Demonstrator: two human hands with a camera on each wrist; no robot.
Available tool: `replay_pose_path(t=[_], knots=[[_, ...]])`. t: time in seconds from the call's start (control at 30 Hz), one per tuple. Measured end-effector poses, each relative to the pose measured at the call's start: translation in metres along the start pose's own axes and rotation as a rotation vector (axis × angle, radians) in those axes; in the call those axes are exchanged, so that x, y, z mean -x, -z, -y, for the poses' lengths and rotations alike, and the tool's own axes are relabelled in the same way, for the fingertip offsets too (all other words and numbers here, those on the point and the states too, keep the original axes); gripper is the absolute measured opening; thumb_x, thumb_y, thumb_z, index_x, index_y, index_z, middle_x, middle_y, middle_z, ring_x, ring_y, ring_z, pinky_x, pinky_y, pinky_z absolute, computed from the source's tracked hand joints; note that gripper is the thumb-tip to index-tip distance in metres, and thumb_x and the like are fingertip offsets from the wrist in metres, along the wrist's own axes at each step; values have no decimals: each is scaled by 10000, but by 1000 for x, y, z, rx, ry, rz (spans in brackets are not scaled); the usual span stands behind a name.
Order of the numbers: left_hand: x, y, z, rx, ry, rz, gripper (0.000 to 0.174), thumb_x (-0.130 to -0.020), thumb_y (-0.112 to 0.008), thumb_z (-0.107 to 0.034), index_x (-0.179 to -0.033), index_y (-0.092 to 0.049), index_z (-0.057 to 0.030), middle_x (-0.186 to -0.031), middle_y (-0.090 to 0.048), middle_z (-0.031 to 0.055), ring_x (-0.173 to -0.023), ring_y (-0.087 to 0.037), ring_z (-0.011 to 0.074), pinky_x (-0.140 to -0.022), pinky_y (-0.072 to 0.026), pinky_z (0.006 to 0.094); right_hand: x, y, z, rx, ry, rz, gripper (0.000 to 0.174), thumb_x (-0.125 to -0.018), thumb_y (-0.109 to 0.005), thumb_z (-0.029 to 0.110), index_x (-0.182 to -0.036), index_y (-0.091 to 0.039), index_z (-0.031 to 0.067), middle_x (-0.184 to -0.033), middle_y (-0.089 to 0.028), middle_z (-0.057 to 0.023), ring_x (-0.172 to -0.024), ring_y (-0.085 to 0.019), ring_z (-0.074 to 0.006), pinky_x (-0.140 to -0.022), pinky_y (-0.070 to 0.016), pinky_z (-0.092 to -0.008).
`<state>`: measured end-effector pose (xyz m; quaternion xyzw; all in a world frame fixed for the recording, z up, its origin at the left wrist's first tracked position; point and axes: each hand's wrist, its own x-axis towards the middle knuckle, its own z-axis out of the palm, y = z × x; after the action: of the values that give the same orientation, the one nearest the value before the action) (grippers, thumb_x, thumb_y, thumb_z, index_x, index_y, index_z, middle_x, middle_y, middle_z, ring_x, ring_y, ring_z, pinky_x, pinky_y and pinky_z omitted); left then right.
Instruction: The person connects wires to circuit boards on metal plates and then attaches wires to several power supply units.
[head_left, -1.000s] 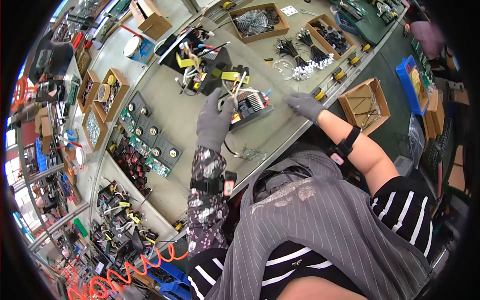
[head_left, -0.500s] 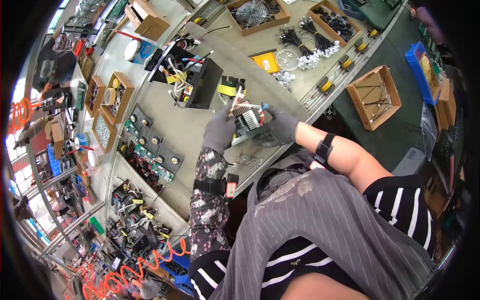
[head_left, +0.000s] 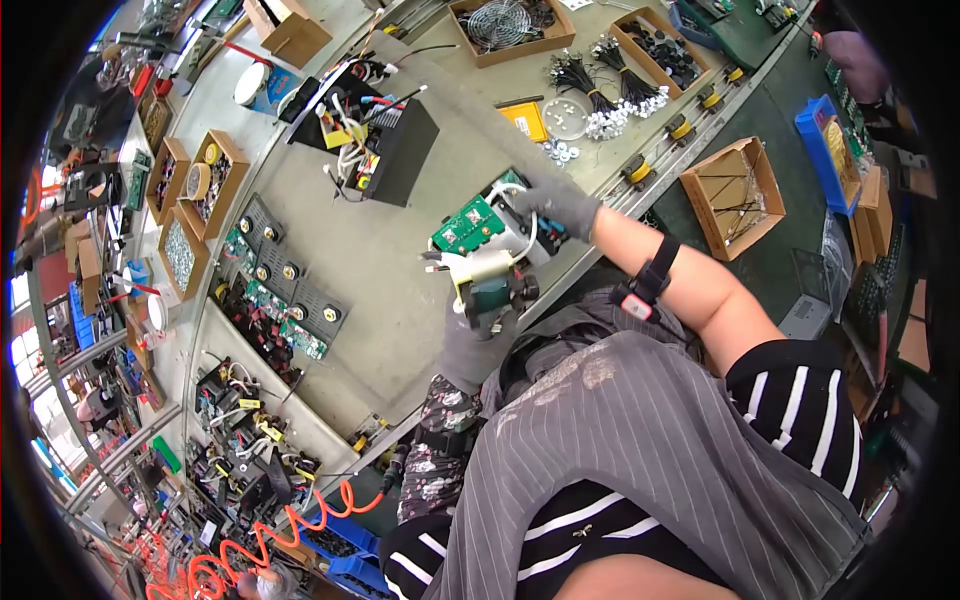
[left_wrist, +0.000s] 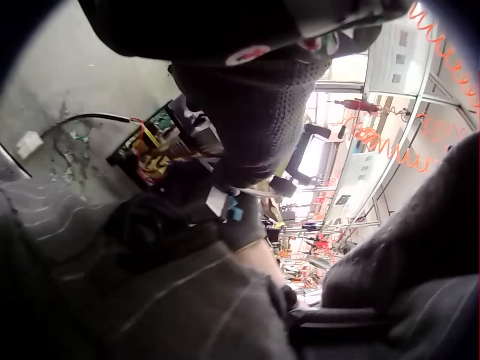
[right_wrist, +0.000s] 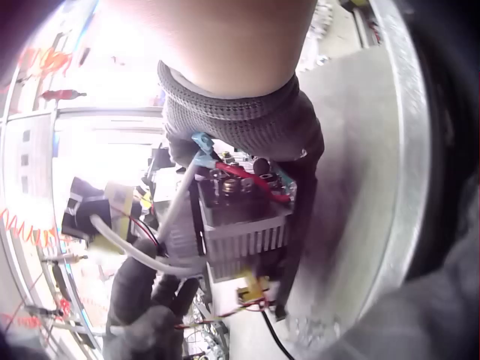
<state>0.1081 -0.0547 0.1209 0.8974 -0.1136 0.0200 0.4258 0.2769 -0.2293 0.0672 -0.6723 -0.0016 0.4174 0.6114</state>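
Both hands wear grey gloves. The right hand (head_left: 560, 207) grips one end of a circuit board assembly (head_left: 468, 228), tilted above the bench with its green board facing the head camera. In the right wrist view, a finned heatsink (right_wrist: 247, 236) and a red wire show on the assembly, below the right palm. Nearer the body, the left hand (head_left: 474, 350) holds a yellow-wrapped transformer (head_left: 488, 268) with black ends. A white cable (right_wrist: 139, 246) links transformer and assembly, running past the left fingers (right_wrist: 139, 281). The left fingertips are partly hidden in the head view.
A black case (head_left: 400, 150) full of wires stands farther back on the bench (head_left: 385, 300). Dark plates with round parts (head_left: 290, 270) lie leftward. Cable bundles (head_left: 590, 95), a yellow packet (head_left: 522, 121) and parts boxes (head_left: 512, 50) sit beyond. A metal rail edges the bench.
The right hand came from the bench edge onto the assembly. The assembly has been lifted and turned over, its green board now showing. The left hand moved nearer the body with the transformer.
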Motion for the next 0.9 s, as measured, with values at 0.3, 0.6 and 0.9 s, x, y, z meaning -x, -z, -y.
replay_pose_path(t=[0.3,0.6,0.9], knots=[[16,-37,27,-443,-156,156,260,-803,-589,-218,-1039,-635,-120,-1029,-624,126,-960,-575,342,-815,-482,412,21,-67,145,1188,501,161,451,-692,-647,230,-1110,-576,74,-948,-654,-151,-891,-630,-318,-763,-496,-400],[22,76,25,-205,429,-508,258,-787,-633,-77,-1044,-628,-52,-912,-645,122,-851,-628,271,-793,-496,354,4,-112,100,1397,755,262,520,-673,-625,142,-1181,-523,102,-1093,-558,-96,-1085,-528,-274,-934,-402,-397],[-23,63,97,507,622,-298,430,-896,-620,-306,-1194,-542,-6,-1035,-639,77,-927,-585,123,-823,-463,254,27,-54,66,822,997,-79,767,-668,-751,276,-1329,-412,82,-1278,-473,-176,-1206,-437,-341,-1031,-346,-404]])
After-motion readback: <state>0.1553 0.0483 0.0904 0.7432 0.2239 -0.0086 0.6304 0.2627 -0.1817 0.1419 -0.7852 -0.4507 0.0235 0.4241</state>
